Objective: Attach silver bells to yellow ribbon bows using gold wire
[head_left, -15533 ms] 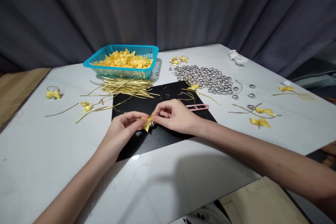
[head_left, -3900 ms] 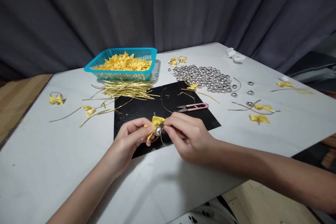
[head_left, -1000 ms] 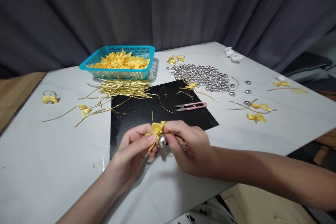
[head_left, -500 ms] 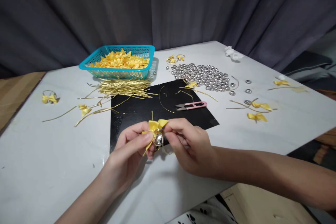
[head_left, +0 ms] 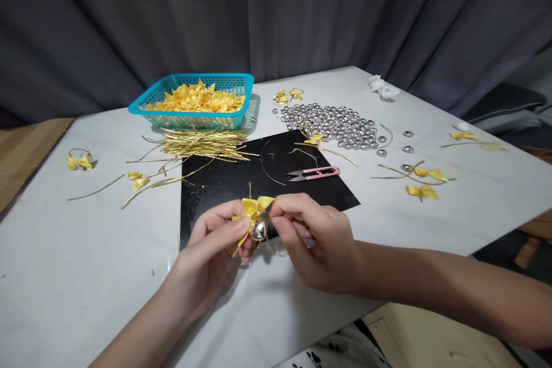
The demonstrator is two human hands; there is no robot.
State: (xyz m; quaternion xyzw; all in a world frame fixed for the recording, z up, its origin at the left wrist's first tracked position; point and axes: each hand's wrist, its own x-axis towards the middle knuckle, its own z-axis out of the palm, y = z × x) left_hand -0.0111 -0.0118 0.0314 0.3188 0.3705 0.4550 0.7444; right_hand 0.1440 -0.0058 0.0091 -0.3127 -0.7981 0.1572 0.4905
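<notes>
Between thumb and fingers, my left hand [head_left: 215, 244] pinches a yellow ribbon bow [head_left: 256, 206]. A shiny silver bell [head_left: 259, 230] hangs against the bow's front, with gold cord [head_left: 267, 217] looping beside it. My right hand [head_left: 317, 241] is closed, thumb and index finger pinching the gold cord at the bow's right side; its other fingers are curled in. Both hands are over the near edge of a black sheet [head_left: 224, 178]. Pink-handled thread snips [head_left: 314, 173] lie on that sheet beyond my right hand.
A blue basket [head_left: 246, 104] of yellow bows stands at the back left. Before it lies a bundle of gold cords [head_left: 202, 144]. Silver bells [head_left: 330, 125] are heaped at the back right. Loose bows [head_left: 422, 192] and cord pieces are scattered on the white table [head_left: 86, 276].
The bow and bell have shifted very slightly left in view. A little more of the cord loop shows beside the bell; both hands keep their pinches.
</notes>
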